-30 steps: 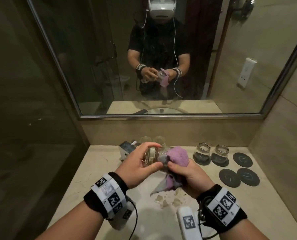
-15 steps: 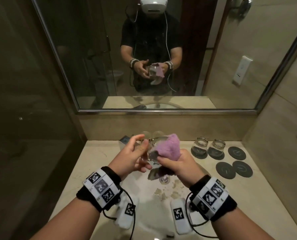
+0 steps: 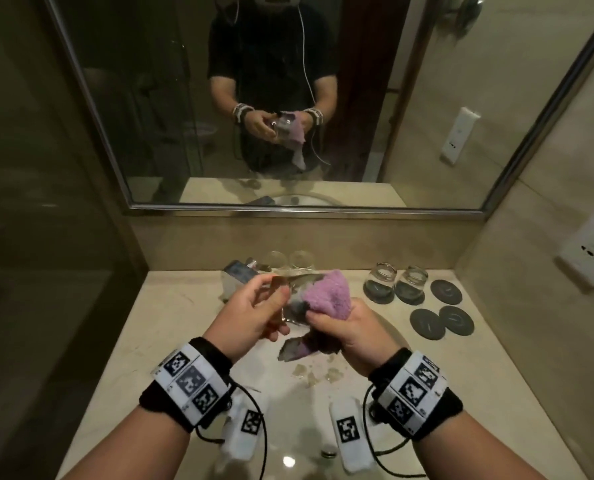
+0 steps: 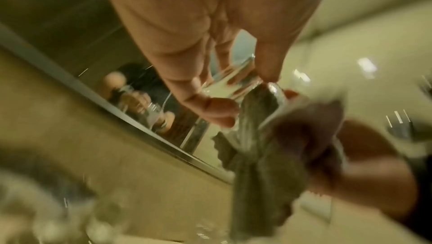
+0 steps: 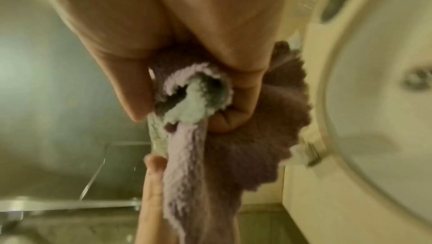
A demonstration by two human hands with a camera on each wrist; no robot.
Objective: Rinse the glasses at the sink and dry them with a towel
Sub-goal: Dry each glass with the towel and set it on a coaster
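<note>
The left hand [image 3: 250, 317] grips a clear glass [image 3: 293, 299] with curled fingers above the sink [image 3: 389, 337]. The right hand [image 3: 344, 327] clutches a purple towel [image 3: 326, 294], pressed against the glass. Two glasses [image 3: 397, 280] stand on coasters [image 3: 440, 310] at the right of the counter [image 3: 171, 306].

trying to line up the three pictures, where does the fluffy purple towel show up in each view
Head: the fluffy purple towel sits mid-frame, bunched in the right hand against the clear glass.
Left wrist: blurred grey-purple, lower right of centre, hanging below the glass.
Right wrist: centre, hanging down from the fingers.
Shared landmark: the towel-gripping right hand.
</note>
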